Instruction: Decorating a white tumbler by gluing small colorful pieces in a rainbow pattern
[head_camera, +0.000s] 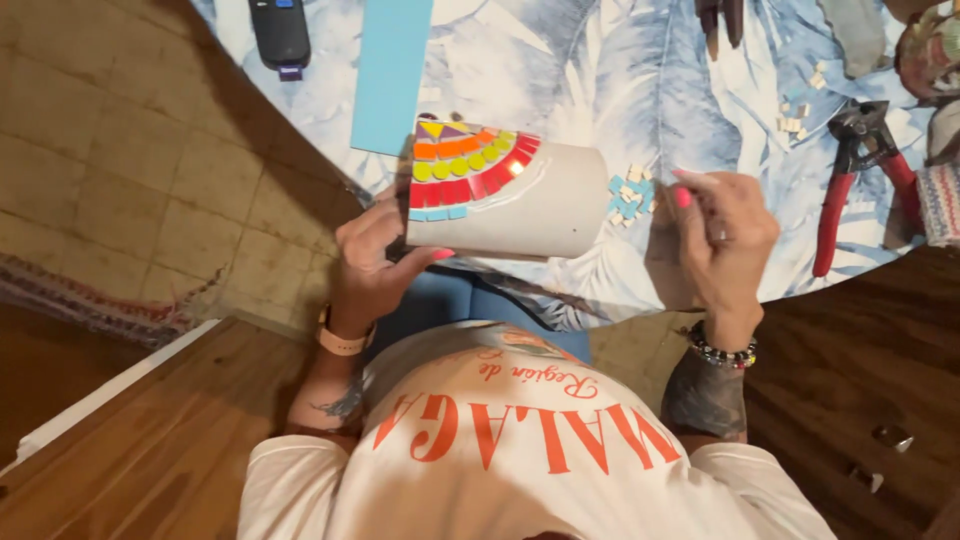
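Head view looks down at a person seated at a round surface (620, 60) covered with a blue leaf-print cloth. Left hand (372, 262) has its grip clamped on the near end of a grey pot (520, 205), which lies on its side at the edge of the surface, over the lap. Rows of coloured tiles (465, 165) in orange, yellow, red and light blue form an arc on the pot's upper face. Right hand (722, 240) hovers just beside the pot's far end, thumb and forefinger pinched together; whether they hold a piece, I cannot tell. Loose blue and white chips (628, 195) lie on the cloth between pot and right hand. Red-handled nippers (850, 180) rest to the right, more pale chips (795, 118) near them. A light blue strip (392, 70) and a black remote (280, 35) lie farther off.
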